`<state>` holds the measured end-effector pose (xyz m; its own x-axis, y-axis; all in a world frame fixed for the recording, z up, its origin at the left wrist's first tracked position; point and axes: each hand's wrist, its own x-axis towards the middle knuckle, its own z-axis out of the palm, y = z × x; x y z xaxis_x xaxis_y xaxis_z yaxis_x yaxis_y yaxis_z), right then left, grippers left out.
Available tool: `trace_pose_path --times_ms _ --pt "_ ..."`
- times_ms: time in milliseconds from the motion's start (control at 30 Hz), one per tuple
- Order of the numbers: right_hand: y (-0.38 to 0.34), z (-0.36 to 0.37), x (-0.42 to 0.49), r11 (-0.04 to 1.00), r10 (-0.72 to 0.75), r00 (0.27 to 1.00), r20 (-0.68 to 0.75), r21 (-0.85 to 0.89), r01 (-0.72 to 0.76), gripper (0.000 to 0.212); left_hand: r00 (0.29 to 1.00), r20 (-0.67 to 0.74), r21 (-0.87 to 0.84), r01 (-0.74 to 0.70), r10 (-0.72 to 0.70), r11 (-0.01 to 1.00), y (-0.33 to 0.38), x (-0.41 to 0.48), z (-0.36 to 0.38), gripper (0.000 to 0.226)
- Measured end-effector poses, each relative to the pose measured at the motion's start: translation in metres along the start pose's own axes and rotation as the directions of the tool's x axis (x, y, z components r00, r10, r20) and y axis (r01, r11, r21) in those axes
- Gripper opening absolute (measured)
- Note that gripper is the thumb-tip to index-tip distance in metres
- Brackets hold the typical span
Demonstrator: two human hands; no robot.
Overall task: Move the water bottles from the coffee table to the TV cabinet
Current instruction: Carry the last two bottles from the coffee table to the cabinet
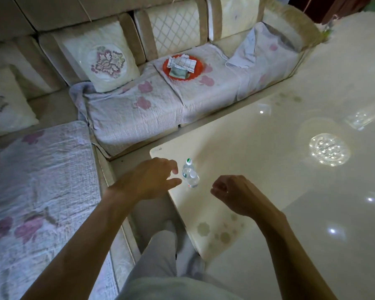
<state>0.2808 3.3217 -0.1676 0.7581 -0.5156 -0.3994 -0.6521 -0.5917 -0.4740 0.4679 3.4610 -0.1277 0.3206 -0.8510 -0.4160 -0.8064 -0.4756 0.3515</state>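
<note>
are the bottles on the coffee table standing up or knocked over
Upright. Both bottles stand side by side near the table corner, caps on top. The left hand is open beside them, not yet gripping.

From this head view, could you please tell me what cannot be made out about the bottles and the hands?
- Water bottles: they overlap near the coffee table corner, so the count is uncertain; labels too small to read.
- TV cabinet: outside the frame.
- Right hand: fingers curled, so the palm is hidden.
- Left hand: open beside the bottles; contact unclear.
</note>
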Motion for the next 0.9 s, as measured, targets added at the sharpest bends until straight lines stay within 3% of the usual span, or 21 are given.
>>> trace_pose_path --times_ms 333,733,900 --pt "0.025 0.002 0.087 0.959 0.252 0.964 0.079 0.110 -0.260 0.033 0.977 0.179 0.061 -0.132 0.119 0.989 -0.050 0.131 -0.022 0.036" --pt "0.013 0.055 0.203 0.720 0.591 0.781 0.201 0.306 -0.623 0.034 0.865 0.469 0.134 -0.271 0.180 0.953 -0.148 0.307 -0.017 0.034" --pt "0.023 0.093 0.210 0.584 0.691 0.695 0.199 0.414 -0.698 0.038 0.827 0.534 0.020 -0.219 0.174 0.976 -0.167 0.352 0.029 0.026"
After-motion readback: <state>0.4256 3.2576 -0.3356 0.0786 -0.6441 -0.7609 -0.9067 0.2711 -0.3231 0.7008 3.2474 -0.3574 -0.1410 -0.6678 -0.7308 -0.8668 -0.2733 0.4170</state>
